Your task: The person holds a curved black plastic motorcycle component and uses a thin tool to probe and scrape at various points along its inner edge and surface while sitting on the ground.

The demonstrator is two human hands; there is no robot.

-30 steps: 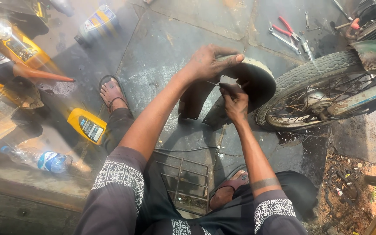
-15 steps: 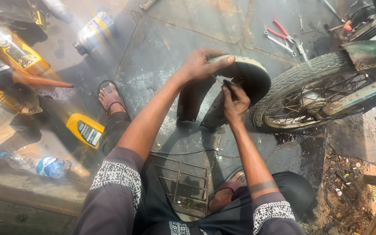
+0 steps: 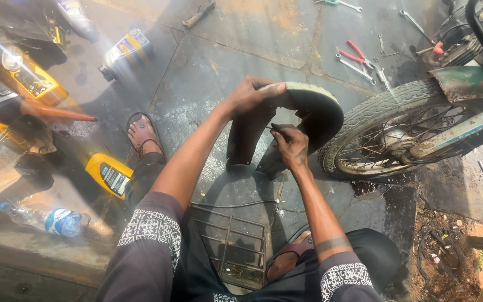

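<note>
Knees and patterned sleeves fill the bottom of the frame, with a metal grate (image 3: 227,246) on the ground between the legs and a sandalled foot at either side. A yellow can (image 3: 109,174) lies at lower left, a water bottle (image 3: 57,221) nearer the corner.

Both arms reach up to mid-frame, where the fender (image 3: 308,120), a dark curved mudguard, stands on its ends on the stone floor (image 3: 208,72), arching from lower left to upper right. The left hand (image 3: 250,96) grips its pale upper rim, thumb laid along the top edge, fingers wrapped over. The right hand (image 3: 290,146) is just below and to the right, inside the curve, fingers pinched on something thin and dark; what it is cannot be told. So the fender lies ahead of and above the right hand, its long axis running along the arc, and the left hand steadies it from above.

Just to the right, nearly touching the fender, stands a spoked wheel (image 3: 389,137) with a worn tyre, crowding that side. Beyond, at upper right, red pliers (image 3: 359,55) and wrenches (image 3: 359,70) lie scattered on the floor. A second oil can (image 3: 124,51) lies at upper left.
</note>
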